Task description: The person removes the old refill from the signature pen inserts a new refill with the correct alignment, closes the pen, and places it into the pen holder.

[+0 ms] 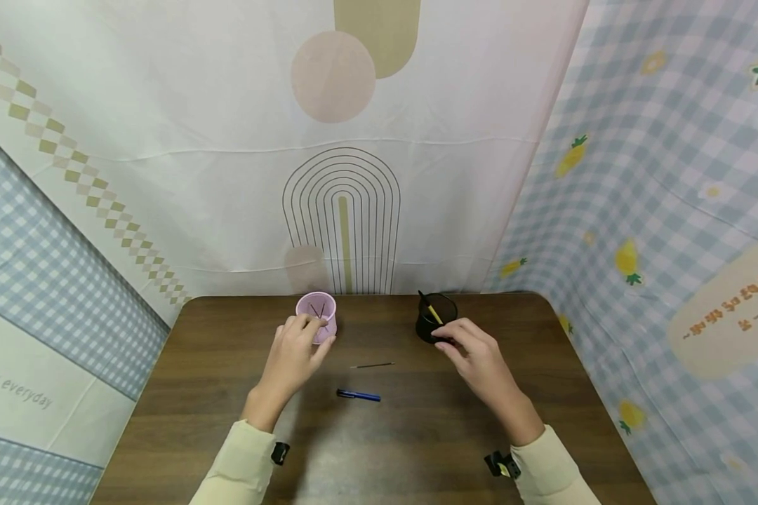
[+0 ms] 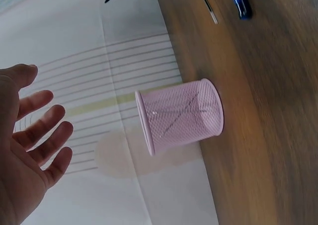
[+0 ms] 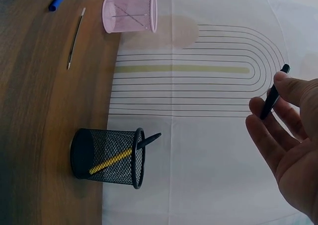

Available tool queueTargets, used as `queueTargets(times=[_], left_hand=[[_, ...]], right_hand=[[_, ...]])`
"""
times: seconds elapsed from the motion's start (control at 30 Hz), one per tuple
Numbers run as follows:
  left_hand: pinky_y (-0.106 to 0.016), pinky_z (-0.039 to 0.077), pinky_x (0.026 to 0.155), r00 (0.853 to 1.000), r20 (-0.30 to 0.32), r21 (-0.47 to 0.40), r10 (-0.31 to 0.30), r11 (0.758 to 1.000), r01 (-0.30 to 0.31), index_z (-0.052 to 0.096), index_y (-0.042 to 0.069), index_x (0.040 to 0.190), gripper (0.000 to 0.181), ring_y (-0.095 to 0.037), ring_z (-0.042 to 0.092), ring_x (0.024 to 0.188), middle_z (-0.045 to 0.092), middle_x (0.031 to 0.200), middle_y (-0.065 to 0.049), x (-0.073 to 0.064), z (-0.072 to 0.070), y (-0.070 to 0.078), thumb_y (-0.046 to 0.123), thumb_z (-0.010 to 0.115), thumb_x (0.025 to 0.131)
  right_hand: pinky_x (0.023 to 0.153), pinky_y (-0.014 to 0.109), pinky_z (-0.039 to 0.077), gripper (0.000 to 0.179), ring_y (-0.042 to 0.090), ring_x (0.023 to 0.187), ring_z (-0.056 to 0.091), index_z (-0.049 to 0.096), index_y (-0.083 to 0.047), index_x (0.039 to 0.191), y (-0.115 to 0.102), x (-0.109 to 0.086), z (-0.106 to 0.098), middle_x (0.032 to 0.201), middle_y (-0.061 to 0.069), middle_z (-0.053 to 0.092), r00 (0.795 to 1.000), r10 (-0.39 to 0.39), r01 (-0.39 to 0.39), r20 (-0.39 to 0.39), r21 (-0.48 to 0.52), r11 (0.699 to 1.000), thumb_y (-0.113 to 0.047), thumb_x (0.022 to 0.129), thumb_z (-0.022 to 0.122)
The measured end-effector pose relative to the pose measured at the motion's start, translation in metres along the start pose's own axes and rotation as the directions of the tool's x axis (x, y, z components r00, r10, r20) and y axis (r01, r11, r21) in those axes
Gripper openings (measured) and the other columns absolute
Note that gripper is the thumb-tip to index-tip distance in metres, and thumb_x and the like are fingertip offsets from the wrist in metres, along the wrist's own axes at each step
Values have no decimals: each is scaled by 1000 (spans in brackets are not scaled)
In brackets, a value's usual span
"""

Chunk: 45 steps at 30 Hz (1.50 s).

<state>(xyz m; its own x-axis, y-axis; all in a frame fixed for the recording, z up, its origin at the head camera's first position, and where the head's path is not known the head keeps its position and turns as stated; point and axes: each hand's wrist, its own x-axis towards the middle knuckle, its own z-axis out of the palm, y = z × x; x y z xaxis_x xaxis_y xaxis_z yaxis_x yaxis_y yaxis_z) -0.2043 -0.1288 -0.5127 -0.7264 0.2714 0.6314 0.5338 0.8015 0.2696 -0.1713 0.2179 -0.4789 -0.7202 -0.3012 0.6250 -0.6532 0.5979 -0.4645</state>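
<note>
My left hand (image 1: pixel 292 356) is held near the rim of a pink mesh pen cup (image 2: pixel 181 116), its fingers loosely bent and nothing between them. Two thin dark pen refills (image 3: pixel 131 17) lean crossed inside that cup. Over by the black mesh pen cup (image 3: pixel 107 155), my right hand (image 1: pixel 476 358) pinches a short dark pen (image 3: pixel 272 100) between thumb and fingers. A yellow and black pen (image 3: pixel 114 160) stands tilted in the black cup, its dark end sticking out above the rim.
Between the two cups, a single thin refill (image 1: pixel 373 365) lies on the brown wooden table (image 1: pixel 404 449). Closer to me is a blue pen (image 1: pixel 358 395). Printed cloth (image 1: pixel 246 210) hangs right behind the table's back edge, and checked cloth (image 1: pixel 644 175) hangs along the right side.
</note>
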Motion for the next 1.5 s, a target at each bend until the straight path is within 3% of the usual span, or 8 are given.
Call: queueTargets(times=[0.5, 0.7, 0.97, 1.1, 1.33, 1.5], left_hand=[[-48, 48, 70, 995, 54, 15, -89, 996, 89, 71, 4, 101, 28, -35, 61, 89, 65, 97, -14, 16, 0, -30, 19, 83, 82], [-53, 53, 74, 992, 59, -4, -109, 994, 109, 70, 3, 103, 28, -38, 62, 91, 64, 99, -17, 25, 5, -36, 17, 82, 82], [-51, 55, 84, 979, 100, -29, -176, 983, 180, 70, 0, 108, 31, -39, 62, 103, 63, 103, -18, 39, 9, -40, 17, 81, 85], [-52, 54, 88, 964, 151, -25, -220, 974, 226, 69, 0, 109, 30, -40, 61, 106, 63, 107, -19, 45, 12, -41, 18, 79, 88], [-54, 54, 89, 915, 279, 2, -292, 953, 303, 68, -2, 116, 33, -39, 60, 109, 63, 115, -21, 52, 22, -47, 20, 76, 92], [-56, 55, 89, 899, 306, 9, -314, 945, 327, 68, -3, 117, 35, -42, 61, 110, 63, 117, -23, 55, 28, -49, 19, 76, 91]], right_hand=[[72, 17, 53, 26, 13, 91, 67, 77, -11, 106, 1, 6, -2, 106, 0, 69, 1000, -12, 13, 16, -39, 999, 0, 83, 82], [72, 18, 54, 26, 12, 89, 67, 77, -11, 106, 5, 6, -1, 106, 0, 69, 1000, -24, 25, 13, -40, 999, 1, 83, 82], [73, 18, 54, 25, 13, 88, 67, 76, -11, 105, 5, 5, 3, 105, 0, 67, 999, -35, 35, 22, -30, 999, 1, 84, 81], [74, 18, 55, 24, 14, 90, 68, 76, -12, 106, 3, 4, 3, 106, 1, 68, 999, -25, 27, 37, -42, 999, -1, 85, 81], [73, 26, 58, 24, 13, 93, 68, 76, -13, 107, 1, -1, 3, 107, 0, 67, 998, -5, 9, 57, -66, 998, -3, 86, 81], [71, 24, 56, 27, 13, 92, 67, 76, -13, 107, 1, -3, 5, 107, 0, 67, 998, -30, 34, 56, -73, 997, 0, 84, 82]])
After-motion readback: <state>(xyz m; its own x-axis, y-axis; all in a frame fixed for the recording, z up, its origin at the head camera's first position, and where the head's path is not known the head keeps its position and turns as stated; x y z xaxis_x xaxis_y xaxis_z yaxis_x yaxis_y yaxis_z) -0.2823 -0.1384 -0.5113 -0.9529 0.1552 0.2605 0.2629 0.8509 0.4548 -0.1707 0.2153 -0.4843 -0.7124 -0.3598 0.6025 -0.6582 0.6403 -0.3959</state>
